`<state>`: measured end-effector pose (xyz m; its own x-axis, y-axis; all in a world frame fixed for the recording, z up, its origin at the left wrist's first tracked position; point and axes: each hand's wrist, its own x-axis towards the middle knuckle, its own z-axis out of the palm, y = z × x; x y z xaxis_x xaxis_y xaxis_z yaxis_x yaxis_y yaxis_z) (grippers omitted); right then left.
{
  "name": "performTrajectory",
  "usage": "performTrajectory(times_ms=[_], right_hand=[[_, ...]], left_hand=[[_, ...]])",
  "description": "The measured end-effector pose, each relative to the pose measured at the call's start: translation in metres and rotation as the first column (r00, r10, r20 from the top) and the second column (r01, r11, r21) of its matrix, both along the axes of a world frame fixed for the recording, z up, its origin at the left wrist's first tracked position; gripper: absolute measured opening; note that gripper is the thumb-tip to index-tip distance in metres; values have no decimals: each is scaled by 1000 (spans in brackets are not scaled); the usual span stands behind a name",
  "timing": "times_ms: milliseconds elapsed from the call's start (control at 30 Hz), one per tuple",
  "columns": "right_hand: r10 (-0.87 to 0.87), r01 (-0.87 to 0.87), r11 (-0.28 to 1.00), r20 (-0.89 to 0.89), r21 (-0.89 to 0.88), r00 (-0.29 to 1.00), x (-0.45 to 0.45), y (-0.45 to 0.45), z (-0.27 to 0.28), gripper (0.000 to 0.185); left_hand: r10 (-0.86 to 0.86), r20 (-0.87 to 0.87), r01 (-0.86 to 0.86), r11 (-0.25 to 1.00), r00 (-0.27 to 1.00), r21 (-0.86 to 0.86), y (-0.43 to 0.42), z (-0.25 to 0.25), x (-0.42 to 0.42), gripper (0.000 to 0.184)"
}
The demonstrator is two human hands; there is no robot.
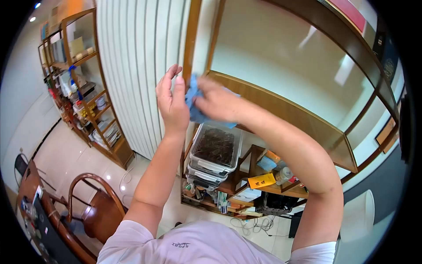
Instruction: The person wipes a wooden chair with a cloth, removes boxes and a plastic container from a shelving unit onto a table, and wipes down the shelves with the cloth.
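Though crumpled, blue cloth (pixel 196 115) tip-up

The blurred right hand (pixel 217 99) grips a crumpled light-blue cloth (pixel 193 105). The empty left hand (pixel 171 97) is raised beside it, near a brown wooden post (pixel 190 42).

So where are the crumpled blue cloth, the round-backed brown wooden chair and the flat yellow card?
Blue cloth (pixel 198 116), head view: its lower folds.
Wooden chair (pixel 102 216), head view: its seat.
Yellow card (pixel 261 181), head view: its middle.

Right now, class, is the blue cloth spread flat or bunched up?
Bunched up: the blue cloth, creased and uneven, juts out around the blurred right hand.
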<state>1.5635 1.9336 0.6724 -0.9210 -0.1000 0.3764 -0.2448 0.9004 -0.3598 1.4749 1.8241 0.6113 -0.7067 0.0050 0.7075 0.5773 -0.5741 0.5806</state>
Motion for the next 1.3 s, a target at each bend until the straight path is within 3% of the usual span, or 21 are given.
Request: performTrajectory(times_ms=[33,133,167,233,400,500,567,633,700,733,800,867,900,967,1033,1067,1100,1167,1300], right_hand=[[-132,154,965,-112,210,985,8,-11,-13,56],[-135,147,960,-68,238,989,33,-12,-7,53],[-167,177,957,-63,231,984,44,-10,-4,53],[-207,196,956,32,218,978,68,-10,2,51],[-381,379,891,-42,249,924,164,29,-8,52],[-517,497,836,26,234,856,228,49,0,52],[-644,617,764,184,189,742,253,53,12,50],[-607,586,789,90,186,789,259,56,6,48],[-657,642,743,25,190,753,254,50,6,47],[-659,645,725,-31,240,752,242,42,7,48],[-601,594,769,-51,236,798,213,36,1,48],[-506,506,832,-63,229,860,178,23,3,47],[-477,479,853,-61,208,877,158,16,6,48],[-310,355,903,-205,244,928,114,20,2,40],[-200,263,919,-229,294,953,73,26,11,35],[-100,183,924,-251,335,963,57,29,17,30],[-94,179,924,-253,338,963,44,31,23,30],[-145,202,917,-186,343,972,22,35,36,13],[-108,112,962,-30,247,994,-11,55,26,17]], left_hand=[[-27,-8,27,1000,1000,-1,2,1,0,40],[16,4,-16,1000,1000,-26,7,-4,2,41],[35,7,-35,999,999,-1,11,-7,1,41],[-118,15,117,992,993,39,3,6,17,38],[-34,6,34,999,999,34,5,3,11,39],[-51,15,50,998,999,38,3,5,13,40],[-65,21,64,997,998,39,3,4,12,41],[-125,-19,126,990,992,59,1,3,11,37],[-32,15,31,996,999,78,6,3,14,35],[52,48,-57,993,997,105,8,5,17,34],[274,-112,-261,958,955,123,6,10,27,36],[534,-296,-494,845,792,203,3,4,32,34],[544,-291,-504,839,787,206,0,-1,34,34],[324,-552,-317,942,768,112,-2,-9,41,30],[206,-525,-247,969,825,-7,10,-4,53,31],[234,-564,-285,959,792,-3,15,4,54,33],[244,-578,-317,948,778,-26,19,6,54,36],[220,-537,-304,950,815,-73,20,14,57,42],[262,-606,-424,895,751,-138,14,27,50,46]])
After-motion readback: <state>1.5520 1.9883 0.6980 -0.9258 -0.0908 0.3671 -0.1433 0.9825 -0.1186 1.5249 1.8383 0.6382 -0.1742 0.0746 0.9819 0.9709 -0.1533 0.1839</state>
